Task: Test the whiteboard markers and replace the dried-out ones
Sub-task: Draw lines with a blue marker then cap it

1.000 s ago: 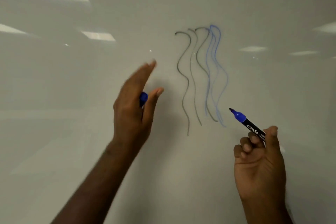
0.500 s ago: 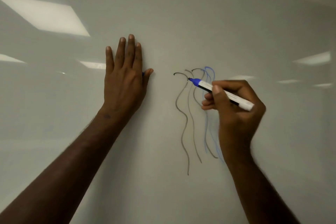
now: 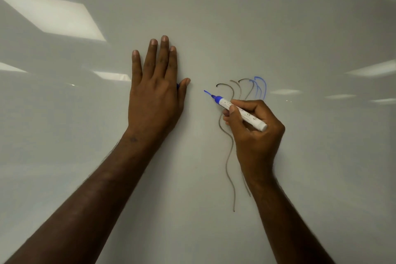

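Your right hand pinches the marker: thumb across the white barrel, the other fingers curled beneath it. The barrel slants from its butt at 4 o'clock to the blue collar and nib at 10 o'clock. The nib meets the board at the end of a short blue stroke, which lies toward 10 o'clock from the nib.

Your left hand lies flat on the board, at 9 o'clock from the marker and apart from it. Its four fingers are straight and pressed close together, pointing to 12 o'clock; the thumb stands out toward 2 o'clock. A sliver of blue, the cap, shows between thumb and forefinger; how it is held cannot be told.

Toward 1 o'clock from your right hand, grey lines and blue lines begin as hooked tops. The grey ones run on in waves toward 6 o'clock, partly hidden by your right hand and forearm. Pale ceiling-light reflections lie across the board, the largest at 10 o'clock from your left hand.
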The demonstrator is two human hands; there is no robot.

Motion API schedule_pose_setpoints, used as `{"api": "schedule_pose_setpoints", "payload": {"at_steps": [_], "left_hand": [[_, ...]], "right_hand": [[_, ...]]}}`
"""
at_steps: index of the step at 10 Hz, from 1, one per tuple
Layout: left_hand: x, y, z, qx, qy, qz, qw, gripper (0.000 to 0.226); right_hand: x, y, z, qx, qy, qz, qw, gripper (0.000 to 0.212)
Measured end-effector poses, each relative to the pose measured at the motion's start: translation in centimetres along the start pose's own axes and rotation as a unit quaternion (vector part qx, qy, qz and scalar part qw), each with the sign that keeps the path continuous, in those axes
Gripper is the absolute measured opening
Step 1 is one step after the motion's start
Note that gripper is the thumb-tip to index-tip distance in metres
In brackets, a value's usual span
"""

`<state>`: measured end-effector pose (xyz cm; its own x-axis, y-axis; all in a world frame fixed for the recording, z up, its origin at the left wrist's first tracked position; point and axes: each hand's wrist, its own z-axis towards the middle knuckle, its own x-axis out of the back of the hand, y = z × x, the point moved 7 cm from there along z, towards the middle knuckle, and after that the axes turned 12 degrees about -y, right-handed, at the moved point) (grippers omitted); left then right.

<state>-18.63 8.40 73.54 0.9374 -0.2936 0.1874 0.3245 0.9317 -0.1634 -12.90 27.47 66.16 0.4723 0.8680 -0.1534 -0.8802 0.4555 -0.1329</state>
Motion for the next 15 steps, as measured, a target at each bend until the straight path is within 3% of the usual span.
{"api": "schedule_pose_setpoints", "payload": {"at_steps": [2,3,4,5,7,9,11,12,15], "left_hand": [[0.0,0.0,-0.1,0.0,-0.004,0.002,1.0,0.066],[0.0,-0.1,-0.3,0.004,-0.003,0.003,1.0,0.065],[0.0,0.0,-0.2,0.003,-0.004,0.006,1.0,0.065],[0.1,0.0,-0.3,0.006,-0.003,0.007,1.0,0.065],[0.2,0.1,-0.2,0.005,-0.01,0.01,1.0,0.065],[0.3,0.1,-0.2,0.006,-0.012,0.008,1.0,0.065],[0.1,0.1,-0.1,0.003,-0.015,0.008,1.0,0.065],[0.1,0.1,-0.2,0.001,-0.011,0.008,1.0,0.065],[0.2,0.1,-0.3,0.002,-0.011,0.007,1.0,0.064]], "right_hand": [[2.1,0.4,-8.0,0.036,-0.062,-0.103,0.992,0.008],[3.8,1.1,-11.9,0.012,-0.055,-0.104,0.993,0.005],[3.7,0.9,-16.0,0.019,-0.112,-0.168,0.979,0.012],[4.7,0.3,-16.5,-0.018,-0.121,-0.175,0.977,0.009],[4.0,-2.8,-4.1,-0.002,-0.009,0.001,1.0,0.008],[1.4,-1.6,2.3,-0.006,-0.032,-0.005,0.999,0.013],[0.8,-0.5,2.1,-0.014,-0.041,-0.025,0.999,0.013],[1.9,-0.1,1.1,-0.028,-0.007,-0.024,0.999,0.014],[4.8,1.0,-10.9,-0.058,-0.055,-0.071,0.994,0.007]]}}
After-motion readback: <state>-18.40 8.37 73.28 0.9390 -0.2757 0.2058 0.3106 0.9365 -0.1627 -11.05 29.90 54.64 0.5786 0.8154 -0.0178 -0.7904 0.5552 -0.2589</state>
